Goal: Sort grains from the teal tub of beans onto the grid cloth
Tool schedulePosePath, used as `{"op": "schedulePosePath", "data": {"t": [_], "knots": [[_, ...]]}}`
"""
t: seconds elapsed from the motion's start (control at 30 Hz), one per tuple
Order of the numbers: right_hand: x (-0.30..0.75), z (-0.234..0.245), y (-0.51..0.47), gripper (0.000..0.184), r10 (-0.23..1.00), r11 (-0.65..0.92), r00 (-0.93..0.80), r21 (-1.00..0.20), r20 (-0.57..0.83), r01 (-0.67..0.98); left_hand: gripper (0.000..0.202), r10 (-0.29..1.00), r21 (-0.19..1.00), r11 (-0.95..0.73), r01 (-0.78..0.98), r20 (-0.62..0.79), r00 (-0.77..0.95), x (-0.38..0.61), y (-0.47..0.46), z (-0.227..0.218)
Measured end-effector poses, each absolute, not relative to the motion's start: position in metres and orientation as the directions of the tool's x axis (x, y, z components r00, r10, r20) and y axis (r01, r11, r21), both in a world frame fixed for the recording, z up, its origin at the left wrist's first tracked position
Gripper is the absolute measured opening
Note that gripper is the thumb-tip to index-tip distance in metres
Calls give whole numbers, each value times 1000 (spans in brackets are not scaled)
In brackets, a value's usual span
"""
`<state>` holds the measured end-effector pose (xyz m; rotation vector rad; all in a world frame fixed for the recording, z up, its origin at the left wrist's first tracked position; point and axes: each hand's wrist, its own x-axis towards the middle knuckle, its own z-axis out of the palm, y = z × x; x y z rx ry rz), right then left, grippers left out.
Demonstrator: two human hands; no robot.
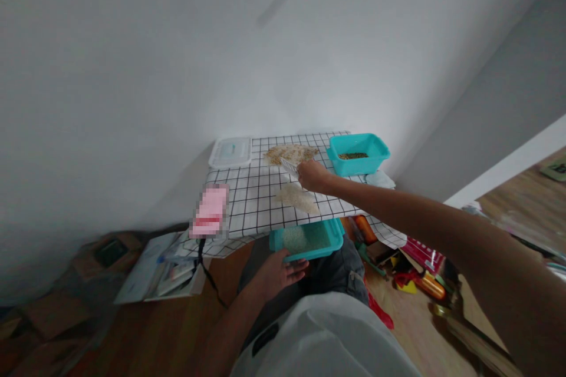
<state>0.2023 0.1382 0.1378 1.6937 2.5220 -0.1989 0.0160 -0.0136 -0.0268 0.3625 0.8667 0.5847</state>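
My right hand (311, 175) reaches over a small table with a black-and-white checked cloth (256, 200). Its fingers are closed on a small pale flat tool (289, 165) whose edge touches a tan pile of mixed grain (289, 154). A white heap of rice (295, 197) lies on the cloth just below that hand. My left hand (279, 271) holds the underside of a teal tray (307, 240) at the table's near edge; the tray contains white rice.
A second teal tub (359, 154) with dark-green grains stands at the table's far right. A clear lidded box (230, 152) sits at the far left. A blurred pink object (210, 219) rests on the left edge. Books and clutter cover the wooden floor on both sides.
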Motion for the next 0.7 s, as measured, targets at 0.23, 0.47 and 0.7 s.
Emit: {"op": "schedulePosePath", "data": {"t": [0.23, 0.47, 0.7], "knots": [[201, 131, 143, 28, 850, 519, -516, -2, -108, 855, 17, 579, 500, 815, -291, -689, 437, 21, -15, -16], [206, 119, 108, 26, 874, 474, -470, 6, -121, 881, 24, 548, 473, 837, -277, -732, 406, 23, -11, -13], [192, 119, 78, 27, 925, 365, -365, -20, -110, 931, 23, 565, 483, 825, -293, -721, 401, 23, -10, -12]]}}
